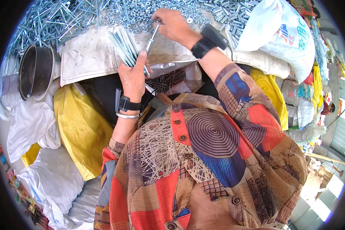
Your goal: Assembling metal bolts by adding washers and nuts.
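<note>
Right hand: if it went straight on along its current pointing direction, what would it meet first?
Likely the loose metal nuts spread up and to the left of the right hand. Depth is unclear in this one view; the fingertips may already touch some.

One left hand [132, 78] and one right hand [175, 26] are showing with two wrist straps [203, 47], one bangle [127, 115], one bundle of rods [122, 44], one pan [46, 67], one rod heap [57, 19], one nut heap [131, 16] and one tube heap [234, 14].
</note>
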`<state>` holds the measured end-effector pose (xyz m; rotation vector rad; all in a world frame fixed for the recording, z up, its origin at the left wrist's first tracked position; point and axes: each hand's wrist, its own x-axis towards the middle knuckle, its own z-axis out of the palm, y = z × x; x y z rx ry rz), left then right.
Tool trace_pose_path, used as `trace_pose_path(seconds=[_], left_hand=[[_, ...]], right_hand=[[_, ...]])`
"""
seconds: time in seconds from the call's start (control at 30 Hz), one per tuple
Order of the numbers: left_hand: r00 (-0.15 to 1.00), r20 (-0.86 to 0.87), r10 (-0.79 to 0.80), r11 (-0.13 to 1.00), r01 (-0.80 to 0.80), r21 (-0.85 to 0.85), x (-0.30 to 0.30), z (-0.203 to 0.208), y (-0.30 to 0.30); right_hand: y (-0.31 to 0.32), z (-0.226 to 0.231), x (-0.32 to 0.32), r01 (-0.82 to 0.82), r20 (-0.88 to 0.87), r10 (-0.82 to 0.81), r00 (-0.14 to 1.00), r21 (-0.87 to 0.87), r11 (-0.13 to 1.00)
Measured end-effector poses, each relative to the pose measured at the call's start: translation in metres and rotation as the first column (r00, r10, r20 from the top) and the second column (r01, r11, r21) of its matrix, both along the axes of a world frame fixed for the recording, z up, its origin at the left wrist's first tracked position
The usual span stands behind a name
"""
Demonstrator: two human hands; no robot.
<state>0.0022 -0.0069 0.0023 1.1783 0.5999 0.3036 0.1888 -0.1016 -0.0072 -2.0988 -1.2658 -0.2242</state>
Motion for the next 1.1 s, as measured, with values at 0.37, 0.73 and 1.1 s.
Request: trace_pose_path(seconds=[0.37, 0.73, 1.1], left_hand=[[0.999, 0.032, -0.004, 1.000, 0.003, 0.027, 0.000, 0.000, -0.001], [0.996, -0.063, -0.055, 0.970, 0.068, 0.231, 0.005, 0.005, -0.002], [0.990, 0.142, 0.020, 0.999, -0.012, -0.053, 0.005, 0.008, 0.003]], right_hand=[[-0.031, 0.033, -0.023, 0.064, -0.757, 0.209, 0.619, 0.314, 0.947], [-0.031, 0.014, -0.075, 0.237, -0.924, 0.269, 0.273, 0.335, 0.912], [-0.043, 0.066, -0.052, 0.153, -0.637, 0.184, 0.748, 0.436, 0.887]])
